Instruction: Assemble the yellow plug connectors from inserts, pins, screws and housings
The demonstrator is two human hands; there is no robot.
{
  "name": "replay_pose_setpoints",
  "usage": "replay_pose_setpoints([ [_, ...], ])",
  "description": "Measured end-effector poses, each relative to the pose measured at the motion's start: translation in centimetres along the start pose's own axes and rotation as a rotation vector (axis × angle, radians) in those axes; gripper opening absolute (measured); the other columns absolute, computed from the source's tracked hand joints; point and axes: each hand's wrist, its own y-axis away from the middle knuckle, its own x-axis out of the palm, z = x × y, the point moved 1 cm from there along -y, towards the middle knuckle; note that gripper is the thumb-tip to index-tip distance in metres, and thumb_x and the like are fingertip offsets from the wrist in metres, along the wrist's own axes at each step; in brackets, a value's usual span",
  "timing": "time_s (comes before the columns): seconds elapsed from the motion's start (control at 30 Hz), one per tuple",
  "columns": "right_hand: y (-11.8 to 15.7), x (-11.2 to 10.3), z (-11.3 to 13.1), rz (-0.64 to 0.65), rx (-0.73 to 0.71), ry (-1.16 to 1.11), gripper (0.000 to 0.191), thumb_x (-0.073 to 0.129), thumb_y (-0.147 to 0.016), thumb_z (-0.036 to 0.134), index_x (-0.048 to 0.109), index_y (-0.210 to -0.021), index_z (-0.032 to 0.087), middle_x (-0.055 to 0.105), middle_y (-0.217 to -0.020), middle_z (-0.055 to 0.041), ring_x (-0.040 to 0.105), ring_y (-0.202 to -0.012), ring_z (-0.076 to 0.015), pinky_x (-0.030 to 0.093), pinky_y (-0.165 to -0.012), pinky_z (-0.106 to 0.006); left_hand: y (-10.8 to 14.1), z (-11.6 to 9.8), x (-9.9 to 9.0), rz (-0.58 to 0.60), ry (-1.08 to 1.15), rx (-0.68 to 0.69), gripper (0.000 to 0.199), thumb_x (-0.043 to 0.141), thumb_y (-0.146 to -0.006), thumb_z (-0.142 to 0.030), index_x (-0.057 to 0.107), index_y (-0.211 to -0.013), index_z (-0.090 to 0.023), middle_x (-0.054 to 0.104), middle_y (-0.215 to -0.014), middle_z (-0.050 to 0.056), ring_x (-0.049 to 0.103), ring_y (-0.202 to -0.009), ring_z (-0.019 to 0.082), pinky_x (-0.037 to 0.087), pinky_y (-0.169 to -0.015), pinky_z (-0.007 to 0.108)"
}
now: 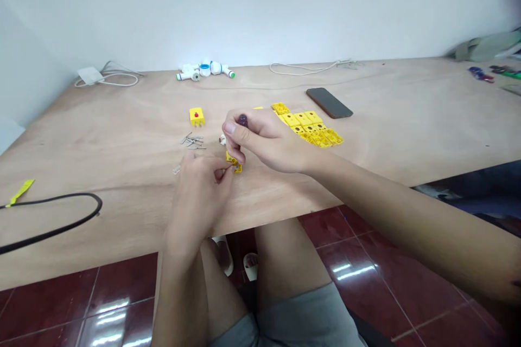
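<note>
My right hand is closed round a screwdriver, whose dark, rounded handle end sticks out above the thumb. Its shaft and tip are hidden by the fingers. Below it, my left hand pinches a small yellow plastic plug part near the table's front edge. Fingers cover much of that part, so I cannot tell whether the screwdriver touches it. A little white piece lies just behind the hands. Left of them are several loose metal pins and a yellow plug with a red spot and prongs.
Several yellow plastic housings lie grouped on the wooden table, beside a dark phone. White jointed pieces and a white cable rest near the wall. A black cable loops at the left.
</note>
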Motion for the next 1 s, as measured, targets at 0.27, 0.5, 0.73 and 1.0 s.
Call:
replay_pose_setpoints([
  [0.27, -1.8, -0.7, -2.3, 0.141, -0.046, -0.375, 0.05, 0.074, -0.108, 0.06, 0.053, -0.085, 0.021, 0.043, -0.075, 0.0076, 0.04, -0.059, -0.0071, 0.038, -0.055, -0.022, 0.0, 0.0, 0.1, -0.029, -0.047, -0.131, 0.028, 0.072, -0.096, -0.015, 0.078, -0.07, -0.024, 0.083, -0.087, 0.003, 0.069, -0.089, 0.027, 0.052, -0.089, 0.045],
  [0.5, -2.1, -0.9, -3.6, 0.146, -0.082, -0.564, 0.051, 0.081, -0.103, 0.061, 0.053, -0.086, 0.021, 0.044, -0.078, 0.0072, 0.037, -0.057, -0.0057, 0.032, -0.05, -0.021, -0.1, -0.3, -0.1, -0.084, -0.031, -0.122, 0.02, 0.074, -0.092, -0.013, 0.086, -0.092, -0.029, 0.083, -0.091, 0.0, 0.073, -0.09, 0.025, 0.059, -0.097, 0.043],
  [0.73, -1.7, -0.4, -3.0, 0.111, -0.119, -0.537, 0.054, 0.077, -0.103, 0.067, 0.054, -0.085, 0.021, 0.043, -0.074, 0.0073, 0.039, -0.06, -0.0065, 0.033, -0.053, -0.02, 0.1, -0.2, -0.3, -0.059, 0.031, -0.147, 0.017, 0.074, -0.098, -0.024, 0.089, -0.096, -0.032, 0.088, -0.104, -0.001, 0.077, -0.1, 0.027, 0.06, -0.097, 0.044],
  [1.0, -1.1, -0.4, -2.5, 0.153, -0.043, -0.473, 0.068, 0.051, -0.107, 0.085, 0.065, -0.093, 0.02, 0.042, -0.067, 0.0061, 0.038, -0.06, -0.0108, 0.033, -0.055, -0.026, 0.2, -0.3, -0.6, -0.005, 0.005, -0.161, 0.019, 0.071, -0.099, -0.022, 0.088, -0.097, -0.031, 0.086, -0.104, 0.001, 0.077, -0.097, 0.027, 0.061, -0.096, 0.043],
])
